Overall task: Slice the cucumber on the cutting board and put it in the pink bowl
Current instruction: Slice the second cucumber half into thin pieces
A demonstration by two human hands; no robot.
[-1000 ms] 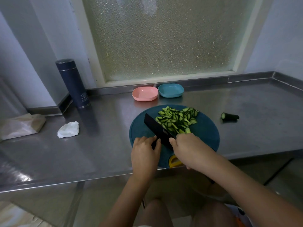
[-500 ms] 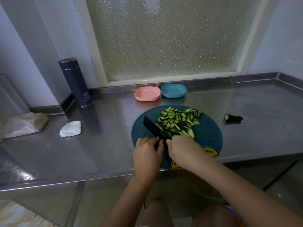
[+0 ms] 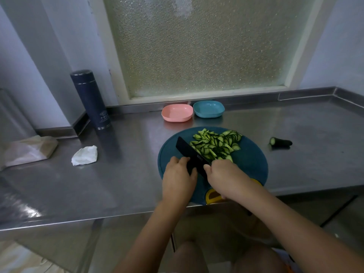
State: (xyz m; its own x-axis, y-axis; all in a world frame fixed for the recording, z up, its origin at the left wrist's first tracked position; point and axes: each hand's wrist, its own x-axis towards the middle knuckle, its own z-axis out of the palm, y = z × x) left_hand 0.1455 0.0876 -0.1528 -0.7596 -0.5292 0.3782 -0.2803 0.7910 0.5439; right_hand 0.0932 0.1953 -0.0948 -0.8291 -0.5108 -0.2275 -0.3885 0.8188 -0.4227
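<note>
The right hand (image 3: 226,178) grips the knife (image 3: 189,152), blade against the cucumber slices (image 3: 214,144) on the cutting board (image 3: 252,164). The left hand (image 3: 178,176) curls beside the blade; what it holds I cannot tell. Slide the blade low under the slices, then lift toward the pink bowl (image 3: 176,113).

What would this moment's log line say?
right hand grips knife | left hand beside it | cucumber slices on cutting board | pink bowl empty

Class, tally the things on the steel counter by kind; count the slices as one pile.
Bowls: 2 (pink bowl, blue bowl)
Cutting board: 1
Knife: 1
Flask: 1
Slice pile: 1
Cucumber end: 1
Tissue: 1
Packet: 1
Total: 9
</note>
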